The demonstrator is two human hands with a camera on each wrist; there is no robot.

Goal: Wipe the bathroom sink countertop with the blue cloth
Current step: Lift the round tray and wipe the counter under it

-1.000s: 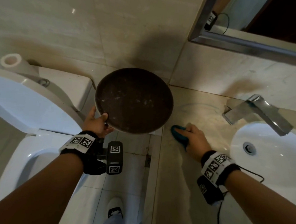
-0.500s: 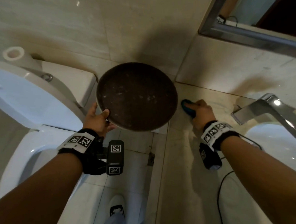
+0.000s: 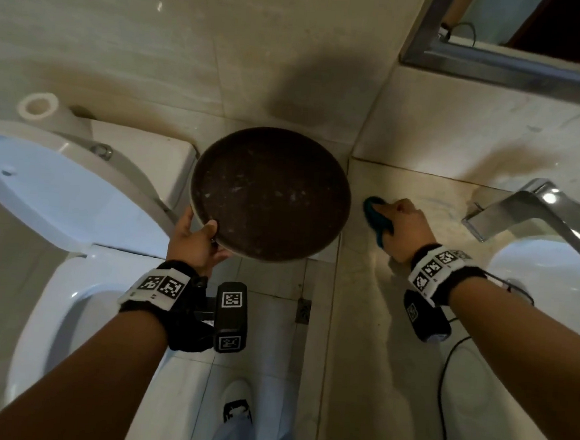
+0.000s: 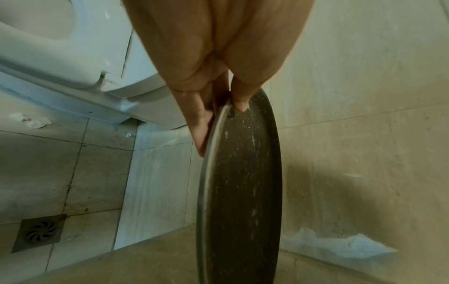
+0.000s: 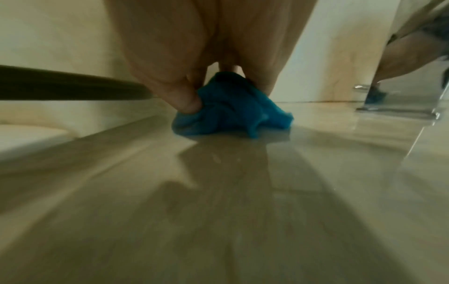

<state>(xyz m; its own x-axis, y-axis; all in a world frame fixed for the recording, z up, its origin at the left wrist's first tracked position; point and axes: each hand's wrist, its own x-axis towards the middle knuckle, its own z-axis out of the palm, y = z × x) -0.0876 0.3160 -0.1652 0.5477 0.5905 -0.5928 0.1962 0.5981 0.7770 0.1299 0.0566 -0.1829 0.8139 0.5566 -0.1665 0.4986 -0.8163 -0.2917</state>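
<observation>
My right hand (image 3: 398,224) grips a bunched blue cloth (image 3: 375,213) and presses it onto the beige stone countertop (image 3: 377,329), near the back left corner and left of the tap. In the right wrist view the thumb (image 5: 187,100) pinches the blue cloth (image 5: 230,113) against the glossy countertop (image 5: 218,201). My left hand (image 3: 194,240) holds a round dark tray (image 3: 269,194) by its near rim, lifted clear of the counter above the gap beside the toilet. In the left wrist view the thumb (image 4: 240,100) lies on top of the tray (image 4: 243,182), fingers beneath.
A chrome tap (image 3: 536,216) and a white basin (image 3: 552,283) lie right of the cloth. The mirror frame (image 3: 498,66) hangs above. A toilet (image 3: 77,205) with raised lid stands at the left, a paper roll (image 3: 39,106) on its tank. A floor drain (image 3: 303,310) sits below.
My right hand slid the cloth from mid-counter toward the back wall, then drew it slightly back toward me. The left hand keeps the tray held up, almost unmoved.
</observation>
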